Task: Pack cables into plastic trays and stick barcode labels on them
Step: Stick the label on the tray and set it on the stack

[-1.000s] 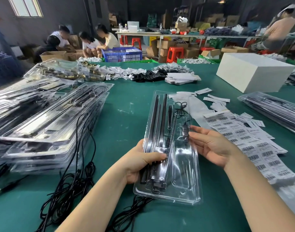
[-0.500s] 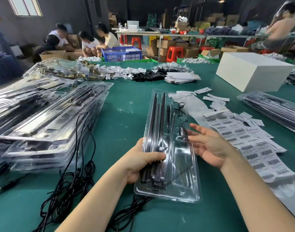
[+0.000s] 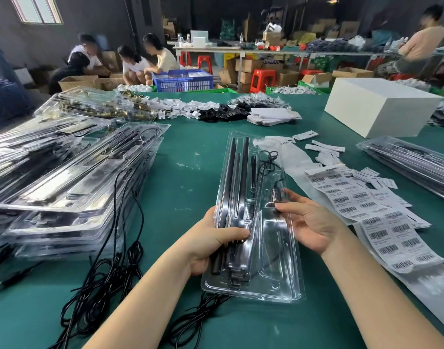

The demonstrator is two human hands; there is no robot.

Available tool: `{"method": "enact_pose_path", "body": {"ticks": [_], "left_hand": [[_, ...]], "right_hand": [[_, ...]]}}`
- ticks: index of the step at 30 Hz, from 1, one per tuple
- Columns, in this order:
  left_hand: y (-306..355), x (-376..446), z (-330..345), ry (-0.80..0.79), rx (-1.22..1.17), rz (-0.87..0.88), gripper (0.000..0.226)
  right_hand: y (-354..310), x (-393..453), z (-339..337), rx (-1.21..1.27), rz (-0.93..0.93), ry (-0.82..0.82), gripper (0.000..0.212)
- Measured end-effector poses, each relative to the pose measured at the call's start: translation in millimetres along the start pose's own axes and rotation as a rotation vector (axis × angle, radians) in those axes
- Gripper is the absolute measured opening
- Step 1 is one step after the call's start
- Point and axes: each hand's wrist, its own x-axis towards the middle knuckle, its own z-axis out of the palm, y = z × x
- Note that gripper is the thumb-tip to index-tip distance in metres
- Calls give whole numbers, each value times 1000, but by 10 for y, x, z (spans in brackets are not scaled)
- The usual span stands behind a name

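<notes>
**Tray steadied for closing**

Green desk [image 3: 185,172] is spread with stacked trays at nine o'clock and barcode labels [image 3: 382,222] at three o'clock. At centre, a clear plastic tray [image 3: 263,248] is clamped along its edge by the left hand [image 3: 210,245]; the right hand [image 3: 309,222] is held open, fingertips on the tray. Thin, slippery and flexible, it is probably best gripped by both long rims.

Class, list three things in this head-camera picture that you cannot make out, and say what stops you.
1. Printing on the white barcode label sheets: too small and blurred to read.
2. The left hand fingers: hidden under the clear plastic tray; only the thumb shows on top.
3. Loose black cables on the green table: their ends run under the stacked clear trays and off the bottom edge.
</notes>
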Motion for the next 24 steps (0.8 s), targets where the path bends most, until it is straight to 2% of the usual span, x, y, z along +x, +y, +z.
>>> {"method": "enact_pose_path", "body": {"ticks": [5,11,16,24], "left_hand": [[0,11,-14,-2,25,-1,58],[13,13,-31,-2,37,-14,60],[4,-7,-7,3,18,2,57],[14,-25,4,4,47,7,53]], "right_hand": [[-66,-45,-13,55,26,-84,60],[-25,-59,-1,72,46,-53,62],[-63,-61,-16,63,48,-128,41],[-82,-71,-20,55,71,-76,35]]}}
